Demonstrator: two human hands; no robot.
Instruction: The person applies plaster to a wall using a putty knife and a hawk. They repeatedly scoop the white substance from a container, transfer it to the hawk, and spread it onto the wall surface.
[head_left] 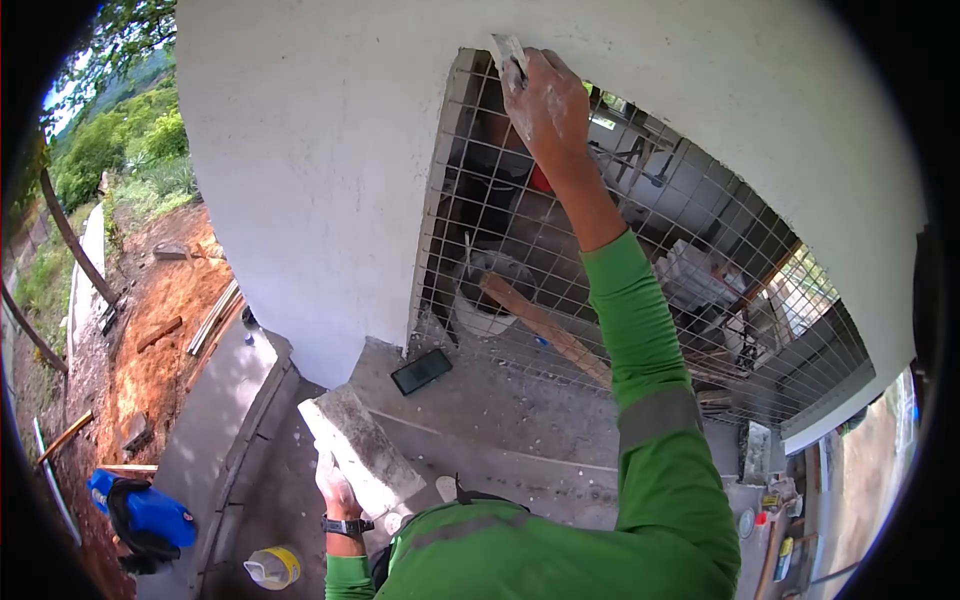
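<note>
My right hand (548,100), smeared with white, is closed around a small flat scraper or putty knife (508,55). Its blade lies at the top left corner of a window opening covered by a wire grid (520,220), against the white wall (310,150). Low in the view my left hand (336,486), with a watch on the wrist, holds a pale rectangular board (362,450) with whitish material on it. The board partly hides the fingers of that hand.
A dark phone (422,372) lies on the ledge below the window. Behind the grid are a bucket (485,305) and a wooden plank (550,330). At the lower left are a blue container (150,512) and a plastic jug (273,567).
</note>
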